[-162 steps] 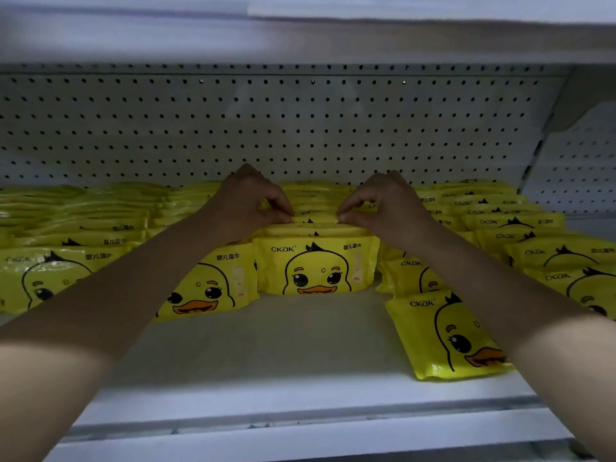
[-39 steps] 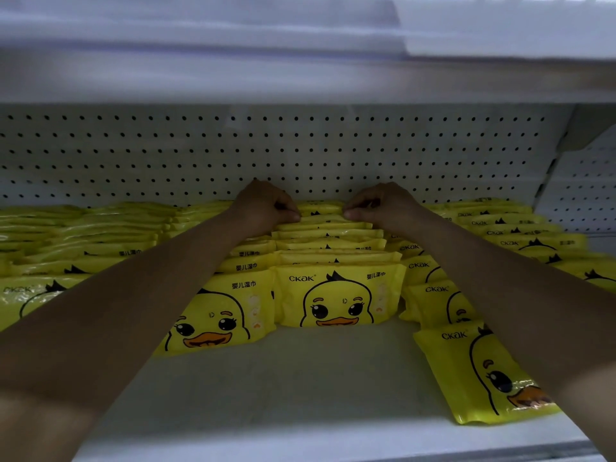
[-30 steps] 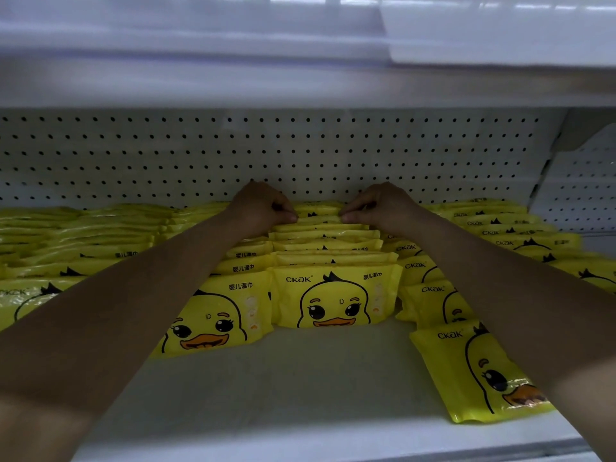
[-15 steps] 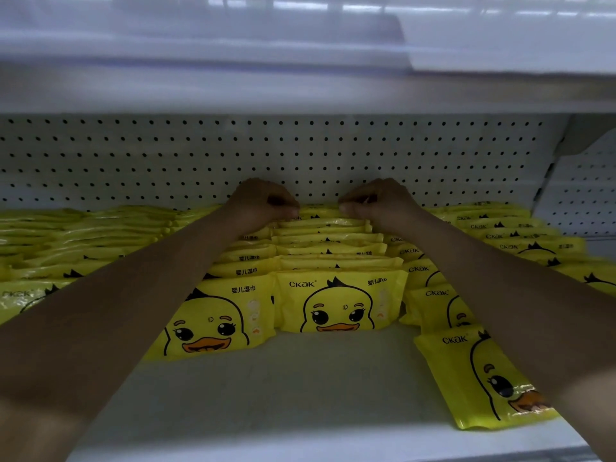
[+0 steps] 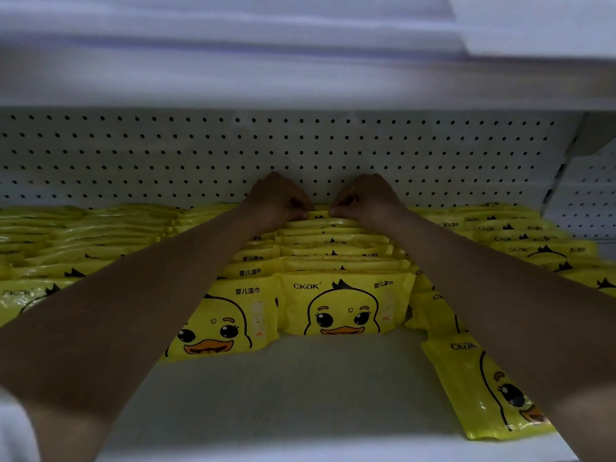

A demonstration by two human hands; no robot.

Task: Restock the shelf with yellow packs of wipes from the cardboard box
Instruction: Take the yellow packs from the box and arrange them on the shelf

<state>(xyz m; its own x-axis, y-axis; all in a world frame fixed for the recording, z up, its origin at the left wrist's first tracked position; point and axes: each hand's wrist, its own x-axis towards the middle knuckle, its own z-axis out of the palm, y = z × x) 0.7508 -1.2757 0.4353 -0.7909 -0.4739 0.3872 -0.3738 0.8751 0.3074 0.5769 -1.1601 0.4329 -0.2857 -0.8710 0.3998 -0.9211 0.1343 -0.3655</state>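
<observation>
Currently both hands sit at the back of the centre row: left hand (image 5: 278, 201) and right hand (image 5: 366, 201), fingers curled and pinched onto the top edge of the rearmost yellow duck wipes pack (image 5: 319, 215), just beside the pegboard back wall (image 5: 300, 151). Row stands upright on the white shelf (image 5: 283, 388). Risk: pushing back unevenly could topple the front pack (image 5: 343, 305) forward; forearms may brush the flat-lying pack (image 5: 480, 388) off the edge. Cardboard box not in view
</observation>
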